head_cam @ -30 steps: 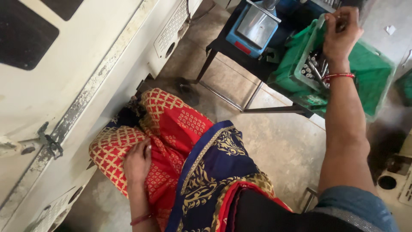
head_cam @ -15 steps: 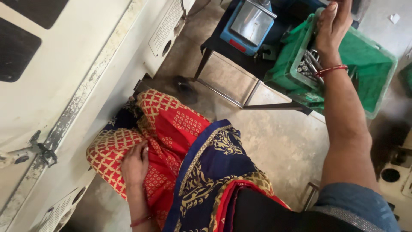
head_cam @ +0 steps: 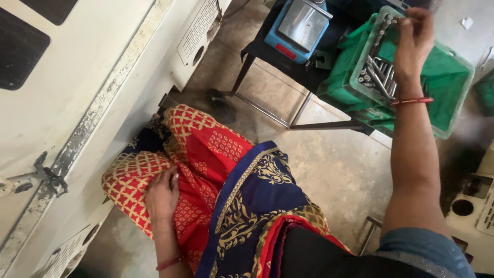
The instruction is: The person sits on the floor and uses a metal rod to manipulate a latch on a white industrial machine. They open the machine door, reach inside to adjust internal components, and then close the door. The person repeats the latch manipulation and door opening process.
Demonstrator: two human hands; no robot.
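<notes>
A small workshop or factory floor: a worn white machine housing (head_cam: 87, 103) with a latch stands on bare concrete floor (head_cam: 329, 170), and a green crate (head_cam: 442, 87) of long steel bolts (head_cam: 378, 77) sits beside a blue weighing scale (head_cam: 298, 25) (both on a dark metal-framed surface (head_cam: 267, 56)).

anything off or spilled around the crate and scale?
Nothing spilled. The long silver metal bolts lie jumbled at angles inside the green plastic crate, under the right hand. The blue weighing scale sits level. The left hand rests on the lap.
</notes>
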